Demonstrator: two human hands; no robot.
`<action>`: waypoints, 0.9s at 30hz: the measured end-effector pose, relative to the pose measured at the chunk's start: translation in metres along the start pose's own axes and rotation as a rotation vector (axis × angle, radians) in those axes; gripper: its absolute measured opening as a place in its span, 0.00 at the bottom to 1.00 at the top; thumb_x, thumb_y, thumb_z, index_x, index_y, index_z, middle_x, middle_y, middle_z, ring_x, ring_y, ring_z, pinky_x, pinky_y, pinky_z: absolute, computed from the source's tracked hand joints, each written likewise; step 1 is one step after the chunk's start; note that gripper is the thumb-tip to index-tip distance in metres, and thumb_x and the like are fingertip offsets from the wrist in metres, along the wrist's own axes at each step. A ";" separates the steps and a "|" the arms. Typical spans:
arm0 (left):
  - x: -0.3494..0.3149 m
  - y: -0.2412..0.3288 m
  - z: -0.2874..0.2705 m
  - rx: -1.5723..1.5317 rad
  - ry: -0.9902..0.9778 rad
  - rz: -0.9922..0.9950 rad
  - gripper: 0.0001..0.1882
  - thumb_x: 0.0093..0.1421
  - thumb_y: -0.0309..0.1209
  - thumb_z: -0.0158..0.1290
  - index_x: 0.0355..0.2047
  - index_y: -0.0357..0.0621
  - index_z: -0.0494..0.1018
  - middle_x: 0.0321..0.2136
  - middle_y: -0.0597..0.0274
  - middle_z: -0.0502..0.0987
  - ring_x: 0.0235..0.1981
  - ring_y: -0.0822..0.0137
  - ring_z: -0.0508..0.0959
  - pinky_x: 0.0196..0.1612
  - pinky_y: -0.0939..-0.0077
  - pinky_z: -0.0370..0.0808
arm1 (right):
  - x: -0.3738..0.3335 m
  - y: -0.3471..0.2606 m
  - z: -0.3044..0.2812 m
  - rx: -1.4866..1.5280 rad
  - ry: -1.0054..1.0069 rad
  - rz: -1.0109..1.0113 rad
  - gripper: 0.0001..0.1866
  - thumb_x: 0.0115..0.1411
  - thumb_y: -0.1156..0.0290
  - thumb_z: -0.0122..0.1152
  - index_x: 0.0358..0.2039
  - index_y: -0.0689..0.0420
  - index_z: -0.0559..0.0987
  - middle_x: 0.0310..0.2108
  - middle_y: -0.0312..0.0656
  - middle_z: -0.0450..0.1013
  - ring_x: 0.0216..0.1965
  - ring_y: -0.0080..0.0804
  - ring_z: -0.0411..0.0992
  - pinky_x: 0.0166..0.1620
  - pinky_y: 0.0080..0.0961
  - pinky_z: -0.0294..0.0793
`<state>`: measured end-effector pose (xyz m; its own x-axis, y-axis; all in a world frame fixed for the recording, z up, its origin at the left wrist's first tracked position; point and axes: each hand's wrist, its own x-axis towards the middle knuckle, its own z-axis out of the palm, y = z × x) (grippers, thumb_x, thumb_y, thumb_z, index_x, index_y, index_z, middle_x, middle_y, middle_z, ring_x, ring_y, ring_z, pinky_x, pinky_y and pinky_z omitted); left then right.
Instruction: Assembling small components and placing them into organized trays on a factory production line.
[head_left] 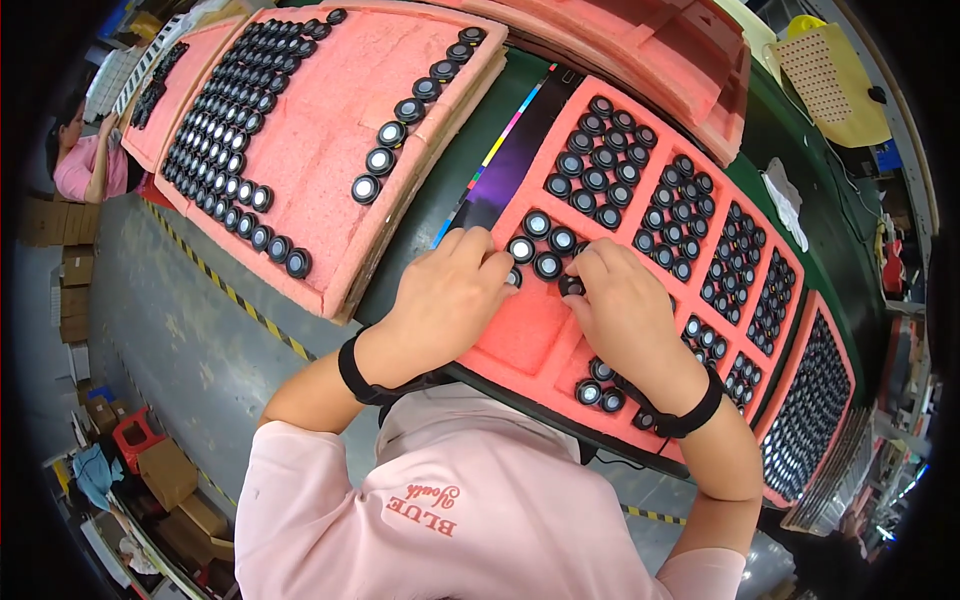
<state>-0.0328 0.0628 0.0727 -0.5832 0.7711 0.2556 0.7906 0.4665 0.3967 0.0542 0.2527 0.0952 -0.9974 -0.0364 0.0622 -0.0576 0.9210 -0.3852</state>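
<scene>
A pink foam tray [520,345] divided into square compartments lies in front of me, and several round black parts with pale grey centres [547,265] sit in it. My left hand [448,290] is at the left side of the near-left compartment, fingers closed on a round black part [512,279] at its edge. Across the same compartment, my right hand [625,305] pinches another round black part [571,287], mostly hidden by the fingers. The front portion of this compartment shows bare pink foam. Below my right hand, parts in a nearer compartment [600,372] are partly covered by my wrist.
To the left lies a larger foam sheet [320,130] with rows of the same parts. Another filled tray [808,400] is at right, and stacked pink foam [650,50] at the back. A dark strip with a coloured edge [510,165] borders my tray. A person [90,165] works at far left.
</scene>
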 end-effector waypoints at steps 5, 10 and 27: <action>-0.004 0.002 -0.001 -0.063 0.035 0.064 0.12 0.47 0.29 0.62 0.31 0.43 0.74 0.31 0.60 0.72 0.33 0.58 0.73 0.36 0.67 0.72 | -0.004 0.001 0.003 0.192 0.028 0.050 0.15 0.45 0.80 0.66 0.35 0.60 0.73 0.31 0.42 0.70 0.38 0.39 0.73 0.40 0.28 0.72; -0.007 0.004 0.002 -0.247 0.025 0.011 0.14 0.45 0.24 0.63 0.33 0.42 0.73 0.30 0.58 0.74 0.33 0.57 0.74 0.37 0.67 0.72 | -0.024 0.001 -0.017 0.364 -0.062 0.112 0.15 0.46 0.84 0.64 0.35 0.61 0.72 0.33 0.41 0.71 0.38 0.34 0.74 0.41 0.24 0.72; 0.087 0.073 -0.006 -0.986 0.007 0.372 0.13 0.51 0.21 0.61 0.38 0.35 0.75 0.36 0.58 0.70 0.35 0.70 0.72 0.37 0.79 0.69 | -0.074 0.030 -0.038 0.968 0.655 0.041 0.15 0.48 0.88 0.63 0.38 0.64 0.76 0.39 0.45 0.70 0.39 0.30 0.71 0.40 0.23 0.74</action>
<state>-0.0270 0.1618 0.1291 -0.3383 0.7895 0.5121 0.4202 -0.3602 0.8329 0.1285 0.2975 0.1142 -0.8026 0.4536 0.3874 -0.3165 0.2266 -0.9211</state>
